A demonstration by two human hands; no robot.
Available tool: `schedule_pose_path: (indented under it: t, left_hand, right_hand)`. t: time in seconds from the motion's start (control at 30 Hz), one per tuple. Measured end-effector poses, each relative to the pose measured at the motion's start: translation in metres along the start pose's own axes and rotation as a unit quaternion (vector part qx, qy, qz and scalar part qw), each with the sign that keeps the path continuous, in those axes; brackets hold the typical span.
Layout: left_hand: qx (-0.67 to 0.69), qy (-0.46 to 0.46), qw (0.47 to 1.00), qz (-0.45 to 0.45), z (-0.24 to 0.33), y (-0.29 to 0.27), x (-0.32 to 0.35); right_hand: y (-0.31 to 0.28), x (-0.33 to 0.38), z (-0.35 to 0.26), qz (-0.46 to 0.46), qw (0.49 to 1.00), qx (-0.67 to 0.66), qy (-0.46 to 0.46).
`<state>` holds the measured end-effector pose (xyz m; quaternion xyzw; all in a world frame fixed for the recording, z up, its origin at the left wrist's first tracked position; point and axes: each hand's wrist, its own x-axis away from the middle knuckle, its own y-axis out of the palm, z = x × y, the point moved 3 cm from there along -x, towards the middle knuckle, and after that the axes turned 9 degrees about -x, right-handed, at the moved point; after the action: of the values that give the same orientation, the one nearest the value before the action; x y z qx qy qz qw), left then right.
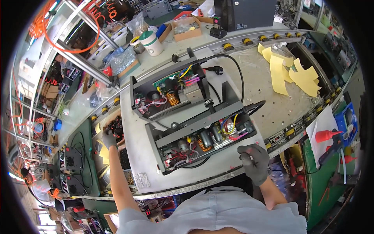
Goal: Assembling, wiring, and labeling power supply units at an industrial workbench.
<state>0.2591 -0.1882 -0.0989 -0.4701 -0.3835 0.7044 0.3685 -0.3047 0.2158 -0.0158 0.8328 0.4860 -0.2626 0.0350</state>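
Note:
Two dark grey metal chassis with circuit boards, coils and coloured wires stand side by side on a pale board (146,163): a far chassis (171,91) and a near chassis (202,136). My left hand (109,139), in a grey glove, reaches to a bin of small black parts (116,128) left of the board; its fingertips are too small and dark to read. Just right of the near chassis, my gloved right hand (255,163) is closed, with fingers curled together. Whatever may be between those fingers is too small to name. Black power cables (242,74) trail from the chassis.
Yellow paper sheets (286,74) lie on the conveyor surface at the right. A red-tipped bottle (326,135) and a blue tray (346,123) sit at far right. Beyond the conveyor stand a white tub (151,43), a cardboard box (187,29) and a black cabinet (245,15).

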Motion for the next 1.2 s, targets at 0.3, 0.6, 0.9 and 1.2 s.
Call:
schedule_pose_path:
  t: [0.3, 0.6, 0.9, 1.2]
  left_hand:
    - [0.527, -0.065, 0.775, -0.343, 0.159, -0.085, 0.156]
    - [0.439, 0.003, 0.848, -0.297, 0.200, -0.144, 0.242]
    - [0.326, -0.077, 0.832, -0.442, 0.165, -0.151, 0.253]
    - [0.334, -0.016, 0.822, -0.460, 0.156, -0.164, 0.252]
  right_hand:
    - [-0.014, -0.011, 0.017, 0.066, 0.990, 0.013, -0.121]
    - [-0.003, -0.030, 0.009, 0.005, 0.978, -0.070, -0.199]
    - [-0.002, -0.035, -0.004, -0.006, 0.978, 0.000, -0.210]
    - [0.053, -0.136, -0.101, -0.121, 0.926, 0.034, -0.356]
